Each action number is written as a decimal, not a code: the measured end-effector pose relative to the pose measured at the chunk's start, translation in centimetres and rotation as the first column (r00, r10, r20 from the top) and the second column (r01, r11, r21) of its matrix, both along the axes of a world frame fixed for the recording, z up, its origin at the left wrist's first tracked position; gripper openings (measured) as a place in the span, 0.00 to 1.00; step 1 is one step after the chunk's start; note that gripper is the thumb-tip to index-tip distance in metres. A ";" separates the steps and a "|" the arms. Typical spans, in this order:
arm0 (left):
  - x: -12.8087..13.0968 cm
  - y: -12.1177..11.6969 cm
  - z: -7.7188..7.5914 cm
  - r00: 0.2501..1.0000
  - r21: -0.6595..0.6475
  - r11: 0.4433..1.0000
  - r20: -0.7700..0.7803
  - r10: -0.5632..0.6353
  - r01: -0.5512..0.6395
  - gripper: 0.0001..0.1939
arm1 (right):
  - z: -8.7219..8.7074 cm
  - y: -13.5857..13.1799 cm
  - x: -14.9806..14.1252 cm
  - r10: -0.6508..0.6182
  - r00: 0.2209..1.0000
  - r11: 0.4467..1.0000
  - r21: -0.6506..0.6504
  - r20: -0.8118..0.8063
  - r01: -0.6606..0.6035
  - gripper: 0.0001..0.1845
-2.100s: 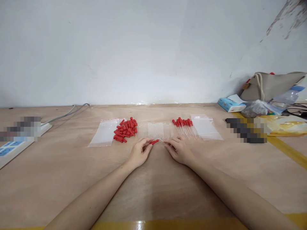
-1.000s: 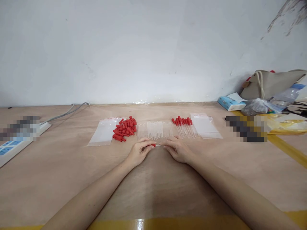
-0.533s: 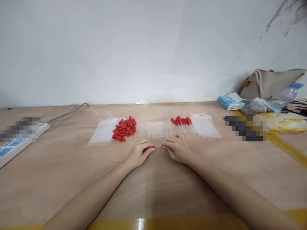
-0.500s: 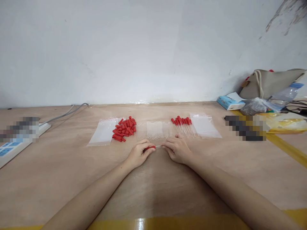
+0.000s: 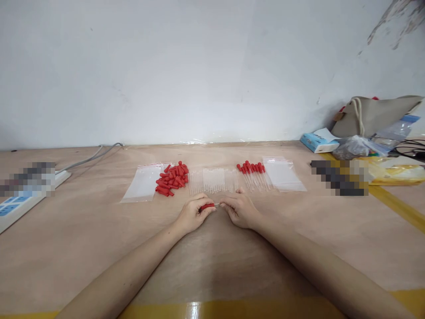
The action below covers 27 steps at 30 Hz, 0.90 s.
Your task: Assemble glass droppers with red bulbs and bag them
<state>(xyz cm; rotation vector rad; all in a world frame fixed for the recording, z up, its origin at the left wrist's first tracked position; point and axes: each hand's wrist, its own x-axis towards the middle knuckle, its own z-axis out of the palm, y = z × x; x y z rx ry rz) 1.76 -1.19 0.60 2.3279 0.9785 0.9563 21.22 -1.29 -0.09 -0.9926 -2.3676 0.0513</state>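
My left hand (image 5: 194, 212) pinches a red rubber dropper bulb (image 5: 207, 206) just above the table. From the bulb's right end a thin glass tube (image 5: 217, 204) runs to my right hand (image 5: 241, 210), whose fingers are closed on it. How deep the tube sits in the bulb cannot be made out. Beyond my left hand lies a heap of red bulbs (image 5: 171, 179). Clear glass tubes (image 5: 212, 180) are lined up in a row behind both hands. Past my right hand rest several droppers (image 5: 254, 173), red bulbs on glass tubes.
A clear zip bag (image 5: 139, 184) lies left of the heap, and another zip bag (image 5: 285, 175) right of the droppers. A power strip (image 5: 29, 199) is at far left. At right are a tissue pack (image 5: 319, 141), a grey bag (image 5: 381, 117) and yellow plastic packaging (image 5: 395, 173).
My right hand has shifted slightly left, toward my left hand, and less of the glass tube shows between them. My left hand stays nearly in place.
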 end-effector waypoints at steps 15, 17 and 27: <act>-0.2 0.1 0.3 0.975 0.066 0.982 -0.128 0.184 -0.177 0.17 | 4.8 4.1 6.6 -0.566 0.814 0.819 -0.205 -0.132 0.536 0.11; -0.1 0.1 0.2 0.975 0.050 0.989 -0.166 0.146 -0.139 0.14 | 4.8 5.5 8.6 -0.715 0.683 0.691 -0.294 -0.150 0.660 0.11; -0.1 0.5 -0.3 0.975 0.060 0.991 -0.183 0.127 -0.118 0.10 | 1.5 7.0 8.6 -0.904 0.426 0.385 -0.356 0.039 0.851 0.12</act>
